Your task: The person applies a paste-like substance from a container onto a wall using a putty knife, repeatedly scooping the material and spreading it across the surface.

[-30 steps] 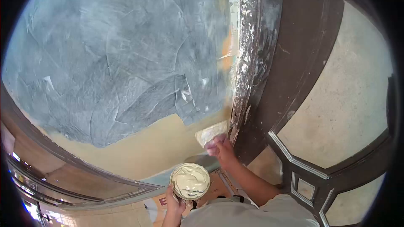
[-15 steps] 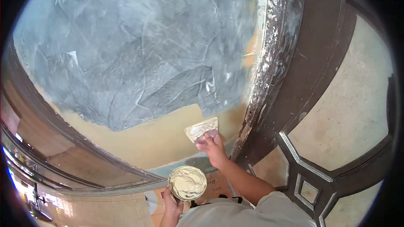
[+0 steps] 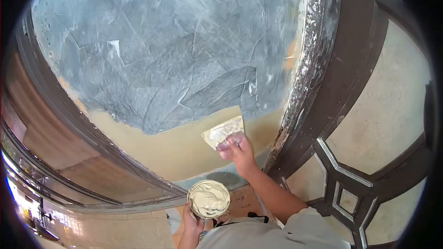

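Note:
My right hand grips a wide putty knife smeared with pale filler and presses its blade flat against the wall. The blade rests on the bare tan band, just under the edge of the grey-blue skimmed area. My left hand holds a round tub of cream-coloured putty from below, close to my chest and under the knife.
A dark brown door frame, spattered with white filler along its edge, borders the wall on the right. Beyond it is a door with pale panels and dark mouldings. A dark curved frame bounds the wall at left, with tiled floor below.
The view has swung, shifting the wall and door frame right. My right hand moved the putty knife leftward off the frame edge onto the tan band. The tub stays in my left hand.

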{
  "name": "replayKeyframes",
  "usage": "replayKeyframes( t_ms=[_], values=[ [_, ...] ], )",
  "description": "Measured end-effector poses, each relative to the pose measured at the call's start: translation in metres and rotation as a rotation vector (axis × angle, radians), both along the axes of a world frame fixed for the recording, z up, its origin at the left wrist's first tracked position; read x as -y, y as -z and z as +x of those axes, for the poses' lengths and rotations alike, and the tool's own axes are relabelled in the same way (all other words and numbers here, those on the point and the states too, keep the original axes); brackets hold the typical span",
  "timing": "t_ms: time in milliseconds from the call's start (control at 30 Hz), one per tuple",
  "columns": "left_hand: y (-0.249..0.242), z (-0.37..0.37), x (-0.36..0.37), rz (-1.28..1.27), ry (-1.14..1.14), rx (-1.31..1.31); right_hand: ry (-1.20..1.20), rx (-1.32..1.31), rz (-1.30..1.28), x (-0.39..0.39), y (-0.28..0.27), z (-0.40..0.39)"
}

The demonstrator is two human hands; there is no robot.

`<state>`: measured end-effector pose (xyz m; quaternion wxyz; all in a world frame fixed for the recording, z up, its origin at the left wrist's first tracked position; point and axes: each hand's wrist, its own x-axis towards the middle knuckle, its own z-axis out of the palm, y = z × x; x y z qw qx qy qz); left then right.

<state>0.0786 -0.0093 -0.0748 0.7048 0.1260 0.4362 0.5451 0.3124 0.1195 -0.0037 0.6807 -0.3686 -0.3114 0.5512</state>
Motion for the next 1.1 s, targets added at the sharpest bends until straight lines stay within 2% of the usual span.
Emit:
replayKeyframes(
  t_ms=[100,167,267,300,367,433,500,567,600,667,767,833,867,933,967,1067,1100],
  values=[
    [-0.002,-0.009,0.003,0.006,0.005,0.018,-0.041,-0.009,0.033,-0.009,0.015,-0.010],
    [0.001,-0.020,0.003,0.014,-0.011,0.024,0.033,-0.080,-0.028,-0.011,0.071,-0.019],
    [0.016,-0.039,0.007,0.030,-0.046,0.025,0.006,-0.102,-0.358,0.013,0.167,-0.019],
    [0.024,-0.046,0.005,0.038,-0.042,0.023,-0.025,-0.117,-0.439,0.022,0.183,-0.019],
    [0.026,-0.056,0.002,0.055,-0.044,0.021,-0.047,-0.125,-0.384,0.035,0.186,-0.026],
    [0.025,-0.063,0.003,0.059,-0.055,0.028,-0.062,-0.131,-0.336,0.039,0.166,-0.032],
    [0.019,-0.065,0.000,0.051,-0.079,0.037,-0.024,-0.046,-0.182,0.028,0.091,-0.039],
    [0.028,-0.075,-0.003,0.039,-0.054,0.064,-0.017,-0.088,-0.067,0.016,0.024,-0.049],
    [0.013,-0.072,-0.003,0.054,-0.028,0.058,-0.026,-0.087,-0.071,0.012,0.000,-0.051],
    [0.019,-0.079,-0.003,0.037,-0.055,0.046,-0.115,-0.146,0.010,0.006,-0.025,-0.064],
    [0.031,-0.095,-0.005,0.012,-0.090,0.044,-0.048,-0.107,-0.070,-0.006,0.022,-0.083],
    [0.030,-0.103,-0.004,0.007,-0.085,0.064,0.006,-0.054,-0.078,-0.014,0.115,-0.089],
    [0.050,-0.114,-0.005,0.012,-0.084,0.085,0.068,-0.002,-0.079,-0.009,0.162,-0.090],
    [0.049,-0.124,-0.003,0.015,-0.109,0.090,-0.017,-0.080,-0.279,0.018,0.227,-0.089],
    [0.048,-0.130,-0.002,0.021,-0.129,0.091,-0.019,-0.081,-0.281,0.032,0.249,-0.093],
    [0.044,-0.147,-0.001,0.005,-0.176,0.085,-0.100,-0.138,-0.338,0.046,0.256,-0.111],
    [0.043,-0.151,0.000,-0.009,-0.210,0.078,-0.140,-0.174,-0.322,0.049,0.222,-0.122]
  ],
)
